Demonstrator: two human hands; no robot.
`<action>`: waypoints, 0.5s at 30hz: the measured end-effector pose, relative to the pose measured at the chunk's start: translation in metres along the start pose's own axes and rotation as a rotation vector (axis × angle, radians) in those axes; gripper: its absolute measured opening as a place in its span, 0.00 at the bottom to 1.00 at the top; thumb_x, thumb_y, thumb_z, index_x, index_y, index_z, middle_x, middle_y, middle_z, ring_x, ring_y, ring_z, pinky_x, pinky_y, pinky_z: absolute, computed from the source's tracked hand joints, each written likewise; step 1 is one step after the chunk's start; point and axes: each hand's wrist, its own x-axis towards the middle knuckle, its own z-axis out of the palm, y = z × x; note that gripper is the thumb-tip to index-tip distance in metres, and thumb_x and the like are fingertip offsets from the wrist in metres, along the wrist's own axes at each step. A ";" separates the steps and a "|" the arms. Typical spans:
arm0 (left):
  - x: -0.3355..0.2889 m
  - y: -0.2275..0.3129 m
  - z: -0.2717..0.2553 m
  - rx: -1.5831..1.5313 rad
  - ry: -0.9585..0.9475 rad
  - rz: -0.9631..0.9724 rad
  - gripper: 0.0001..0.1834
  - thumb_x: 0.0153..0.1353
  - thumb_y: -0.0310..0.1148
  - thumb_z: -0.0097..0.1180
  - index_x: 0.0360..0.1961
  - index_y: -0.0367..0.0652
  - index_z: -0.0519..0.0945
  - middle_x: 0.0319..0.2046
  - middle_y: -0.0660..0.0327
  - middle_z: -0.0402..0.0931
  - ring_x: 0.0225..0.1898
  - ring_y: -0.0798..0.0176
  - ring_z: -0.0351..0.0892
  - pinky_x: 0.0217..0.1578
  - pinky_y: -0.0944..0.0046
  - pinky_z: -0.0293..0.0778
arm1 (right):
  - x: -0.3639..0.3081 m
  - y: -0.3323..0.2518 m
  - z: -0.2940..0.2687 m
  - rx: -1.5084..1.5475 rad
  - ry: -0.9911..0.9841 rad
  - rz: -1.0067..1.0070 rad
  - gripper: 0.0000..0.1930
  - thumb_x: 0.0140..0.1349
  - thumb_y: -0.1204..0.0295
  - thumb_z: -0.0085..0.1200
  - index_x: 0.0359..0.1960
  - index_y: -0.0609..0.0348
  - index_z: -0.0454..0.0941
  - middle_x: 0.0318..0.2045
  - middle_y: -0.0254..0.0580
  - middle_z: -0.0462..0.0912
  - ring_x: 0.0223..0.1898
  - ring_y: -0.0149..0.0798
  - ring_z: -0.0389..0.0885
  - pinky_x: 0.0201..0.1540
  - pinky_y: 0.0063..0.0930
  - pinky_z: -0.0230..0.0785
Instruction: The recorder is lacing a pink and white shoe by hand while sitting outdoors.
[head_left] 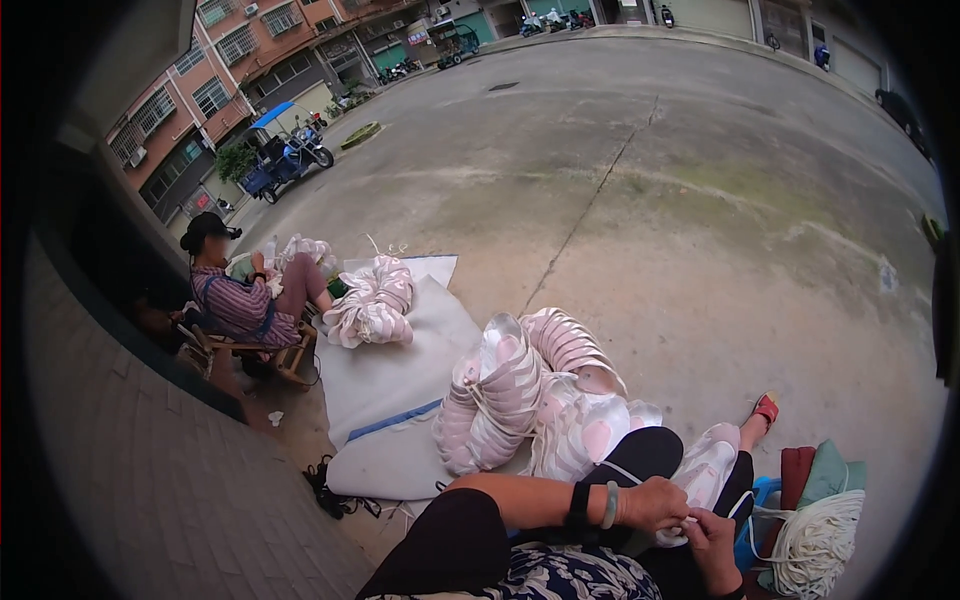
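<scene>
Over my lap, my left hand [655, 503] and my right hand [712, 543] meet with pinched fingers. A thin white shoelace [690, 521] shows between their fingertips. Under and beyond them a pink-and-white shoe upper [707, 462] lies across my legs. My left wrist carries a black band and a pale bangle. At my right, a thick bundle of white shoelaces [820, 540] hangs over folded cloth, with loose strands trailing toward my lap. Stacks of nested pink-and-white shoe uppers [492, 400] rest just in front of my knees.
Grey sheeting [400, 385] covers the ground ahead and to the left. A co-worker [240, 290] sits on a low wooden chair beside another bundle of uppers [375, 300]. A blue stool [762, 495] stands at my right. A blue three-wheeler [285, 155] is parked farther off.
</scene>
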 end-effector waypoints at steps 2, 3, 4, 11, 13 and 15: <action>0.000 0.004 0.004 0.025 -0.077 -0.004 0.07 0.49 0.34 0.54 0.23 0.43 0.74 0.21 0.57 0.70 0.25 0.50 0.74 0.25 0.55 0.69 | -0.008 0.007 -0.002 -0.033 0.080 -0.035 0.06 0.49 0.74 0.56 0.27 0.64 0.79 0.15 0.46 0.76 0.18 0.36 0.78 0.23 0.24 0.68; 0.003 0.002 0.006 0.052 -0.107 -0.006 0.07 0.49 0.34 0.54 0.22 0.43 0.74 0.20 0.57 0.70 0.25 0.50 0.74 0.25 0.55 0.69 | -0.009 0.006 -0.005 -0.089 0.054 -0.008 0.05 0.49 0.75 0.56 0.25 0.63 0.79 0.16 0.47 0.77 0.19 0.38 0.79 0.24 0.26 0.68; 0.003 -0.001 0.008 0.066 -0.136 -0.011 0.07 0.49 0.34 0.53 0.21 0.43 0.74 0.20 0.57 0.71 0.24 0.50 0.74 0.25 0.55 0.69 | -0.006 0.003 -0.009 -0.146 0.021 0.033 0.04 0.48 0.75 0.56 0.23 0.63 0.78 0.17 0.48 0.77 0.20 0.41 0.80 0.25 0.27 0.69; 0.014 -0.004 -0.010 0.198 0.035 0.042 0.05 0.44 0.30 0.55 0.19 0.45 0.72 0.18 0.58 0.69 0.18 0.53 0.73 0.17 0.58 0.67 | 0.023 0.005 -0.006 0.013 -0.037 -0.003 0.06 0.53 0.76 0.51 0.31 0.65 0.77 0.22 0.51 0.77 0.25 0.45 0.79 0.29 0.28 0.69; 0.018 -0.009 -0.004 0.233 0.033 0.018 0.06 0.46 0.31 0.56 0.19 0.45 0.71 0.18 0.58 0.68 0.17 0.54 0.71 0.17 0.59 0.66 | 0.022 0.017 -0.006 0.042 -0.004 -0.006 0.07 0.53 0.76 0.50 0.32 0.64 0.77 0.23 0.51 0.77 0.26 0.45 0.79 0.29 0.28 0.69; 0.024 -0.012 0.001 0.209 0.012 0.014 0.07 0.47 0.32 0.57 0.20 0.44 0.71 0.18 0.58 0.68 0.18 0.54 0.71 0.18 0.58 0.67 | 0.020 0.027 -0.007 0.050 0.014 0.030 0.07 0.53 0.75 0.48 0.32 0.63 0.77 0.23 0.52 0.77 0.26 0.47 0.79 0.29 0.30 0.69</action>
